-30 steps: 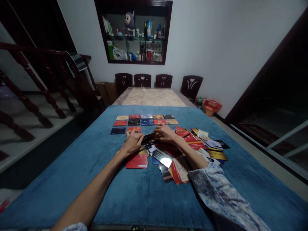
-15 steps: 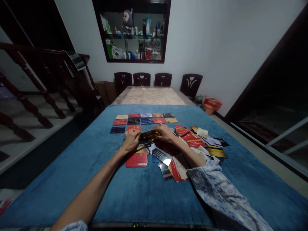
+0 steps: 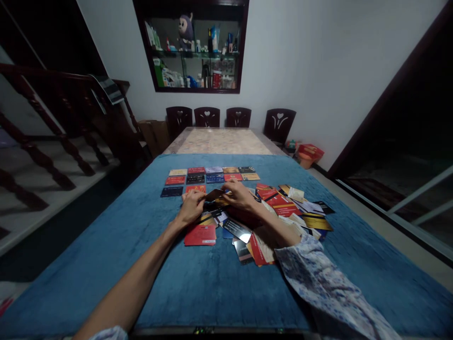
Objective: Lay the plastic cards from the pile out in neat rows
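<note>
Head view: beyond the red stack (image 3: 200, 235), our left hand (image 3: 192, 208) and right hand (image 3: 238, 192) pinch a dark card (image 3: 214, 194), now tilted more steeply and still unplaced.

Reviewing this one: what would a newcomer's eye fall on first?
Probably the left hand and right hand at mid-table, with a dark card between them. Next, the jumbled cards to the right, contrasting with neat card rows beyond the hands. Farther back, a purple plush toy sits in the wall cabinet.
</note>
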A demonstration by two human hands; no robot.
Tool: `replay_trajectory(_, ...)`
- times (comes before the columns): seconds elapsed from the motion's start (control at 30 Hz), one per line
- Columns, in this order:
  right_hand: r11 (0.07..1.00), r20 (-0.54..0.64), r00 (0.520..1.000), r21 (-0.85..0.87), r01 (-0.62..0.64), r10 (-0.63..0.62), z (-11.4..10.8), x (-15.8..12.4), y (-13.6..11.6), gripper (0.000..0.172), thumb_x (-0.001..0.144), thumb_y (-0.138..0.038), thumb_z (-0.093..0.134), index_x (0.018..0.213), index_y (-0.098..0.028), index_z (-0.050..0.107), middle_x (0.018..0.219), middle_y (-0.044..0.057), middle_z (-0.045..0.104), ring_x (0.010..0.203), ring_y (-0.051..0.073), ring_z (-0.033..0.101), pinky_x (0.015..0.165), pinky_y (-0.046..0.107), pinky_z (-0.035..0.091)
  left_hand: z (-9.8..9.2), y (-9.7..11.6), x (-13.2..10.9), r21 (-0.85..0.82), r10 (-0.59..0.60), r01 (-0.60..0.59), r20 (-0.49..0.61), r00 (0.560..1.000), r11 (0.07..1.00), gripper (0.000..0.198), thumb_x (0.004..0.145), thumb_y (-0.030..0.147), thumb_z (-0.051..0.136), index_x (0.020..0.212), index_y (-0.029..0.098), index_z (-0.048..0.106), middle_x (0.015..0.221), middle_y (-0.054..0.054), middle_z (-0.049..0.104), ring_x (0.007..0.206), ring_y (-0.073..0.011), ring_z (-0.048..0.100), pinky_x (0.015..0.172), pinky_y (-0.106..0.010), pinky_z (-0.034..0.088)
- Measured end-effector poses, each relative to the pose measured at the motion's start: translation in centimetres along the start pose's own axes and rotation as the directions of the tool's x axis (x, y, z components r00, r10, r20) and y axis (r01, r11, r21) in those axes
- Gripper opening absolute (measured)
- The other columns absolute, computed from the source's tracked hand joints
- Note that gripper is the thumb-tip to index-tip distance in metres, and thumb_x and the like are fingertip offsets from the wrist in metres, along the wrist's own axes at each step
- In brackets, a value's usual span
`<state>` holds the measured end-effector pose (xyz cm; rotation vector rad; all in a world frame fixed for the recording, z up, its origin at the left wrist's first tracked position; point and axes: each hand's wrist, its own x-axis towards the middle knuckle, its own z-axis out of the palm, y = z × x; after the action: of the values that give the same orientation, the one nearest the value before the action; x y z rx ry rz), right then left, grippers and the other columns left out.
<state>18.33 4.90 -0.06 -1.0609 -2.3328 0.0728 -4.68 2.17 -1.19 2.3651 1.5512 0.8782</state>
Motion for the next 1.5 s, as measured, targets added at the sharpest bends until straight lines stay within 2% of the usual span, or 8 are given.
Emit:
replay_trajectory(0.2,0.999,-0.005,1.0,-0.027,0.025,-0.025,-0.2,0.2,-1.0,0.011,0.088,-0.02,0.059,0.099,-0.02,0.063,0.096,0.006,0.065,0.092,0.02,0.057,0.086,0.032,0.041,-0.5,0.4,-0.2,-0.028,0.007,-0.008,-0.043,0.999,1.0,0.029,0.083,0.015,0.053,0.1,0.022,0.074,0.103,-0.006,0.073,0.103,-0.0232,0.061,0.099,-0.044,0.041)
replay_trajectory(0.4,0.987,-0.018,0.994,-0.119,0.107,-0.11,-0.7,0.2,-2.5,0.01,0.09,-0.017,0.055,0.095,-0.021,0.063,0.1,0.009,0.07,0.105,0.024,0.053,0.091,0.037,0.036,-1.1,1.1,-0.5,-0.036,0.035,-0.038,-0.084,0.996,0.999,0.025,0.081,0.016,0.056,0.098,0.023,0.072,0.102,-0.004,0.074,0.105,-0.0237,0.06,0.099,-0.045,0.04)
replay_trajectory(0.67,0.991,-0.033,0.991,-0.039,0.132,-0.133,-0.8,0.3,-3.7,0.018,0.081,-0.01,0.058,0.095,-0.021,0.062,0.104,0.009,0.069,0.112,0.024,0.054,0.095,0.037,0.038,-0.9,1.4,-0.8,0.054,0.075,-0.072,-0.049,0.996,0.996,0.029,0.078,0.012,0.054,0.096,0.023,0.073,0.11,-0.005,0.073,0.109,-0.0266,0.056,0.099,-0.049,0.034)
replay_trajectory(0.83,0.985,-0.044,0.988,-0.095,0.145,-0.15,0.0,0.3,-4.0,0.013,0.087,-0.015,0.057,0.096,-0.02,0.065,0.101,0.009,0.068,0.107,0.022,0.056,0.095,0.036,0.038,-0.7,1.1,-0.8,0.059,0.069,-0.068,-0.011,0.998,0.996,0.025,0.081,0.016,0.057,0.096,0.023,0.076,0.109,-0.006,0.071,0.106,-0.0265,0.056,0.099,-0.051,0.035)
replay_trajectory(0.97,0.969,-0.071,0.979,-0.174,0.176,-0.19,0.9,0.4,-3.6,0.011,0.091,-0.017,0.058,0.095,-0.021,0.067,0.09,0.006,0.071,0.103,0.022,0.055,0.091,0.037,0.035,-0.9,1.3,-0.8,0.056,0.084,-0.08,-0.07,0.994,0.995,0.024,0.079,0.016,0.06,0.097,0.022,0.075,0.106,-0.006,0.072,0.106,-0.0268,0.058,0.098,-0.049,0.036)
replay_trajectory(1.13,0.954,-0.11,0.969,-0.229,0.193,-0.223,1.3,0.3,-3.6,0.012,0.095,-0.022,0.057,0.095,-0.021,0.069,0.089,0.005,0.074,0.099,0.022,0.052,0.088,0.038,0.031,-1.2,1.8,-0.9,0.064,0.159,-0.151,-0.14,0.977,0.986,0.016,0.082,0.018,0.061,0.091,0.022,0.073,0.098,-0.004,0.073,0.099,-0.0241,0.06,0.097,-0.046,0.036)
replay_trajectory(1.3,0.965,-0.09,0.98,-0.212,0.153,-0.175,1.0,0.1,-4.0,0.016,0.098,-0.024,0.053,0.099,-0.021,0.069,0.094,0.007,0.074,0.099,0.023,0.05,0.084,0.037,0.03,-1.4,1.8,-0.9,0.064,0.219,-0.212,-0.151,0.964,0.975,0.013,0.083,0.015,0.059,0.084,0.02,0.071,0.088,-0.004,0.073,0.092,-0.0226,0.06,0.091,-0.042,0.039)
replay_trajectory(1.5,0.981,0.05,0.999,-0.191,0.02,-0.011,1.2,-0.1,-3.7,0.016,0.095,-0.022,0.058,0.106,-0.022,0.069,0.102,0.007,0.074,0.102,0.023,0.05,0.081,0.035,0.032,-1.7,1.1,-0.8,0.021,0.211,-0.211,-0.186,0.96,0.977,0.015,0.081,0.011,0.058,0.086,0.019,0.069,0.089,-0.004,0.073,0.088,-0.0216,0.059,0.086,-0.039,0.042)
